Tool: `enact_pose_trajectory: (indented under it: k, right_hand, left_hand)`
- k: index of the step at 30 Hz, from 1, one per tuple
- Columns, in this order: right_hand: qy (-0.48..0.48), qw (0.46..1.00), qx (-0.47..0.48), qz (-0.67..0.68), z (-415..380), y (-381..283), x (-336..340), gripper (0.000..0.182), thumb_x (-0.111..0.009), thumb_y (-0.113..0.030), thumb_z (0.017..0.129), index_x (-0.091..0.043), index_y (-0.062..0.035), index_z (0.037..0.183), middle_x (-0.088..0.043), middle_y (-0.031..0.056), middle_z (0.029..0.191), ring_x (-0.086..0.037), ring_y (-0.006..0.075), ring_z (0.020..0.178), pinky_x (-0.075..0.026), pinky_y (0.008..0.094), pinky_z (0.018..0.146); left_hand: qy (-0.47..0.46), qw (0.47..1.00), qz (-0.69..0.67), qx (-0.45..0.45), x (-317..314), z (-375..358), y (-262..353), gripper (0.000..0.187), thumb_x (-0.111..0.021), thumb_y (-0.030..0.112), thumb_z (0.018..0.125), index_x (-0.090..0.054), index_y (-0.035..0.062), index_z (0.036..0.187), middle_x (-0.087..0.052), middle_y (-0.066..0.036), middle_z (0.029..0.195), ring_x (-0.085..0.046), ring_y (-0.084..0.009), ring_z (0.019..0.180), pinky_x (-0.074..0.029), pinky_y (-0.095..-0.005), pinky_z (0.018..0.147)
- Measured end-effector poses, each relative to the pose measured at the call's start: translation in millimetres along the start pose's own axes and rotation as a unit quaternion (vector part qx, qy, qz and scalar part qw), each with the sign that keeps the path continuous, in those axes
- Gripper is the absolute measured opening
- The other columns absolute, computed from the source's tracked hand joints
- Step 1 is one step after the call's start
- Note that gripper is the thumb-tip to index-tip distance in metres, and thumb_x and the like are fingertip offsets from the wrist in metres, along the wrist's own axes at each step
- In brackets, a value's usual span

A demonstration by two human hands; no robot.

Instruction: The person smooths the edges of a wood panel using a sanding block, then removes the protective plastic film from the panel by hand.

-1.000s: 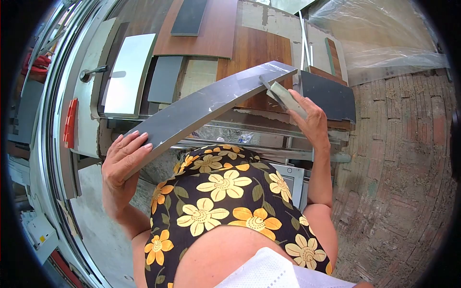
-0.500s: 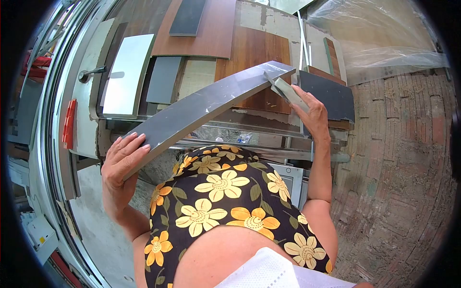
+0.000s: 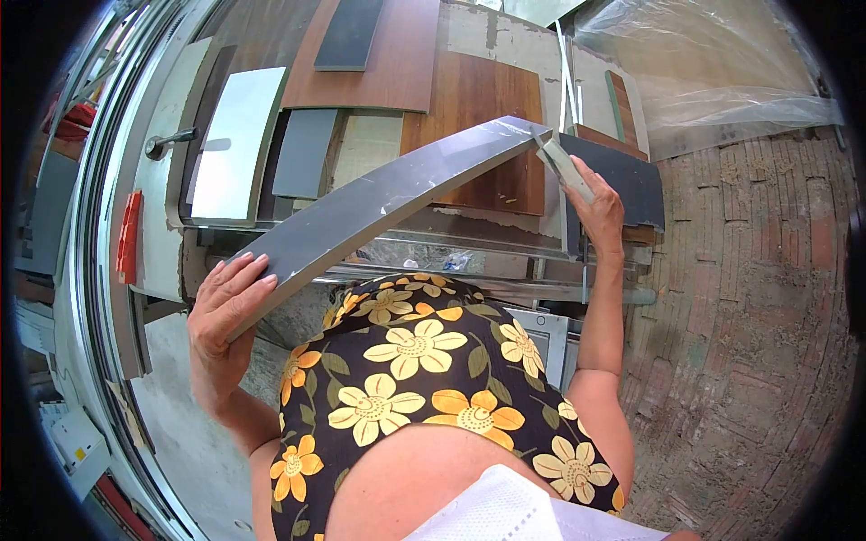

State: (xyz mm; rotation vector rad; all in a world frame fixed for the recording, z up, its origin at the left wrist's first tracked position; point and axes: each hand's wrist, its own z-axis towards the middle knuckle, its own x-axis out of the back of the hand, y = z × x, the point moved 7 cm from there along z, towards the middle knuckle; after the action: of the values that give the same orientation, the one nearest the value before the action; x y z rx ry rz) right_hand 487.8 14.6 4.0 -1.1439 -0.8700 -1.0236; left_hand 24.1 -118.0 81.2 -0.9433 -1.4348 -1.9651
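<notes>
A long dark grey board [image 3: 388, 194] with a pale edge and several light scuffs slants across the view. My left hand [image 3: 224, 307] is closed around its near end, fingers on the top face. Up at the far right end, my right hand [image 3: 598, 212] grips a blade tool with a flat, pale grey-green handle [image 3: 568, 169]. The metal tip lies at the board's far corner; whether it touches the edge is hard to see. Part of the handle is hidden in my fingers.
Beyond the board lies a worktable with brown wood panels [image 3: 487, 99], a white panel [image 3: 236, 144] and dark grey pieces [image 3: 307, 153]. A black-handled knob [image 3: 170, 142] and metal rails [image 3: 90, 225] are on the left. Clear plastic sheeting [image 3: 713, 54] hangs above the brick floor [image 3: 740, 316].
My right hand has moved the blade tool a little to the right, to the board's far corner, and turned it more upright. My left hand keeps its hold.
</notes>
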Motion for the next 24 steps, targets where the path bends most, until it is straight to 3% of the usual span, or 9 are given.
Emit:
enact_pose_trajectory:
  k: [3, 6, 15, 18, 24]
  right_hand:
    - [-0.008, 0.996, 0.047, 0.079, -3.8, -18.4, 1.2, 0.05, -0.069, -0.018, 0.08, -0.057, -0.0216, 0.128, -0.066, 0.01, 0.099, -0.063, 0.0305, 0.089, -0.05, 0.0378, 0.078]
    - [-0.066, 0.991, 0.039, 0.109, -6.2, -36.7, 1.9, 0.048, -0.07, -0.018, 0.079, -0.059, -0.0151, 0.126, -0.065, 0.0157, 0.109, -0.062, 0.0329, 0.099, -0.047, 0.0359, 0.088]
    - [-0.033, 0.998, -0.033, 0.039, 13.8, 21.6, -8.4, 0.05, -0.07, -0.02, 0.08, -0.057, -0.0202, 0.128, -0.063, 0.0143, 0.115, -0.061, 0.0322, 0.105, -0.048, 0.0374, 0.089]
    - [-0.006, 0.999, -0.036, 0.018, 20.3, 45.3, -13.9, 0.05, -0.07, -0.022, 0.079, -0.057, -0.0224, 0.127, -0.065, 0.0122, 0.111, -0.062, 0.0331, 0.1, -0.05, 0.0412, 0.084]
    - [0.001, 0.994, -0.107, -0.001, 22.8, 53.5, -5.6, 0.051, -0.071, -0.022, 0.079, -0.057, -0.0197, 0.128, -0.066, 0.0139, 0.112, -0.064, 0.0297, 0.101, -0.049, 0.037, 0.086]
  left_hand:
    - [0.003, 1.0, -0.017, 0.008, 1.2, 1.2, -1.1, 0.044, -0.062, -0.01, 0.07, -0.069, 0.0103, 0.107, -0.065, -0.01, 0.116, -0.056, -0.0276, 0.118, -0.034, -0.0461, 0.106]
    - [0.005, 1.0, -0.015, 0.01, 0.3, 0.8, -4.3, 0.044, -0.062, -0.011, 0.069, -0.069, 0.0102, 0.107, -0.066, -0.01, 0.115, -0.056, -0.0277, 0.118, -0.034, -0.0461, 0.106]
    - [0.007, 1.0, -0.009, 0.011, -0.2, 1.5, -7.2, 0.044, -0.061, -0.012, 0.069, -0.07, 0.0105, 0.106, -0.066, -0.01, 0.115, -0.056, -0.0275, 0.118, -0.034, -0.0466, 0.107]
    - [0.006, 1.0, -0.001, 0.007, -0.1, 1.8, -7.9, 0.044, -0.061, -0.011, 0.07, -0.07, 0.0115, 0.107, -0.066, -0.009, 0.115, -0.056, -0.0272, 0.118, -0.034, -0.0467, 0.107]
    - [0.015, 0.999, 0.027, 0.014, -1.0, 0.2, -14.3, 0.045, -0.06, -0.008, 0.075, -0.071, 0.0193, 0.109, -0.064, -0.005, 0.119, -0.05, -0.0281, 0.125, -0.028, -0.0486, 0.11]
